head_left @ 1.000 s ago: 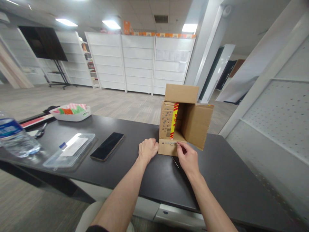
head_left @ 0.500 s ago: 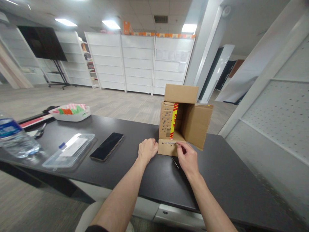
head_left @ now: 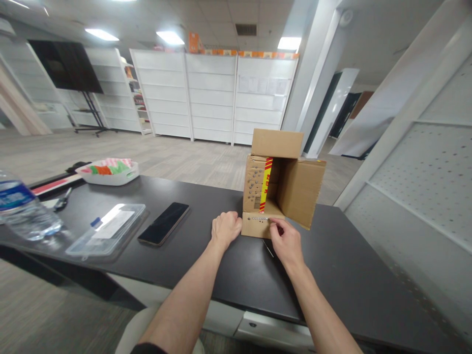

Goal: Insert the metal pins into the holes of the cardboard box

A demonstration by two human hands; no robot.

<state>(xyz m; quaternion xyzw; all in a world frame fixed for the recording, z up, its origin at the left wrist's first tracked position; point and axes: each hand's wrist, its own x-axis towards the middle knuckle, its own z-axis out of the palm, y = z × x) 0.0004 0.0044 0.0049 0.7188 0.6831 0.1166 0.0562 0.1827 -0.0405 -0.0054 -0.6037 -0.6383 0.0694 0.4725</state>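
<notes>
An open cardboard box (head_left: 300, 187) lies on its side on the dark desk. Its lower flap (head_left: 254, 229) points toward me and carries a row of small round metal pieces and a few dark holes. At the flap's right part, my right hand (head_left: 285, 239) is closed in a pinch; what is between the fingertips is too small to name. My left hand (head_left: 225, 227) rests as a fist on the desk by the flap's left edge, and its fingers' inside is hidden. A thin metal rod (head_left: 269, 249) lies just below the flap, beside my right hand.
Left of my hands lie a phone (head_left: 164, 223) and a clear plastic case (head_left: 108, 231). Farther left are a water bottle (head_left: 27, 209) and a white basket (head_left: 106, 178) with colourful cloth-like contents. A perforated panel (head_left: 427, 182) borders the desk's right side.
Almost nothing differs. My right hand's fingertips have shifted very slightly at the flap; my left hand and the box stay in place.
</notes>
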